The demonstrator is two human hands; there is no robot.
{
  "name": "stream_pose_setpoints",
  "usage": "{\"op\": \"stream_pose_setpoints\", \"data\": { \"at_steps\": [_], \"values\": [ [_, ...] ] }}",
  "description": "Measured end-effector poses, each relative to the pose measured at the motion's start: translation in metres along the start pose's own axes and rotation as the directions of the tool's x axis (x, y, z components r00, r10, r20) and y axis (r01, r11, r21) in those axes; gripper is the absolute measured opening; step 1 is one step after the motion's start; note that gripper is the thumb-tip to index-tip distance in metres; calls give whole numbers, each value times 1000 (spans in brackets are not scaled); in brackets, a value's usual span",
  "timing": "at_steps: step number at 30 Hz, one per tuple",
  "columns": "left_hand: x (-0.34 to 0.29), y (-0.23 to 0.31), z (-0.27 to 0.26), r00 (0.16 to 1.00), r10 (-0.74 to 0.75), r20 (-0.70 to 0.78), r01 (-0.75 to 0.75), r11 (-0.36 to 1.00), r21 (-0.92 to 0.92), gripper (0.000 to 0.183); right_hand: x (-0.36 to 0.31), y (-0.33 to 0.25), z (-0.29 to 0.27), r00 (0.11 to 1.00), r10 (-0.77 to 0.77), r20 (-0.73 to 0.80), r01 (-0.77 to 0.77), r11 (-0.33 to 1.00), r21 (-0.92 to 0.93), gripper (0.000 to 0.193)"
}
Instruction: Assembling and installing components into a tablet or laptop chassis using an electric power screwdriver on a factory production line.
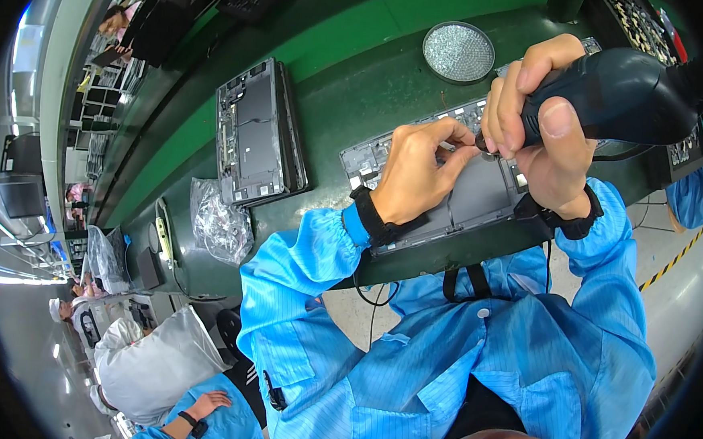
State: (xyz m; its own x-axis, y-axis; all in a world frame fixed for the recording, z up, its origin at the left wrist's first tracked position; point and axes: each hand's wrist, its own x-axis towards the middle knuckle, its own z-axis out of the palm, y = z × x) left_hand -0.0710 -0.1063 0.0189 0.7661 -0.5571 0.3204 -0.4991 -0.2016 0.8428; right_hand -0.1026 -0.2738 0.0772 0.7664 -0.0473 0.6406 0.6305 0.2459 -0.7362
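Note:
My right hand is wrapped round a black powered screwdriver, held at a slant with its tip pointing down and left. Under both hands lies an open laptop base, its dark flat battery panels and inner parts exposed. My left hand is closed in a pinch at the screwdriver's tip, over the upper middle of the laptop base. Whatever sits between those fingertips is too small to make out. Just beyond my hands stands a round dish of small shiny pieces, probably screws.
A stack of opened laptop bases rests to the left on the green bench. Near it are a crumpled clear plastic bag and a yellow-green handheld tool. Trays of small parts sit far right. A co-worker's hand shows lower left.

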Motion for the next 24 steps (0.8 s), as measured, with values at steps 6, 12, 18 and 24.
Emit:
{"op": "stream_pose_setpoints", "data": {
  "at_steps": [6,12,18,24],
  "values": [
    [6,7,-5,999,-38,25,37,999,31,27,1,0,-10,1000,5,3,-5,999,-38,37],
    [22,-16,-25,979,120,163,-167,934,317,37,1,11,-43,998,6,-57,-12,994,-108,26],
    [40,-20,-20,945,60,322,-189,904,383,33,4,23,-44,981,16,-195,-21,999,-24,24],
    [45,-29,-6,932,69,356,-199,918,342,30,2,27,-47,977,44,-209,-45,999,2,23]
  ]
}}
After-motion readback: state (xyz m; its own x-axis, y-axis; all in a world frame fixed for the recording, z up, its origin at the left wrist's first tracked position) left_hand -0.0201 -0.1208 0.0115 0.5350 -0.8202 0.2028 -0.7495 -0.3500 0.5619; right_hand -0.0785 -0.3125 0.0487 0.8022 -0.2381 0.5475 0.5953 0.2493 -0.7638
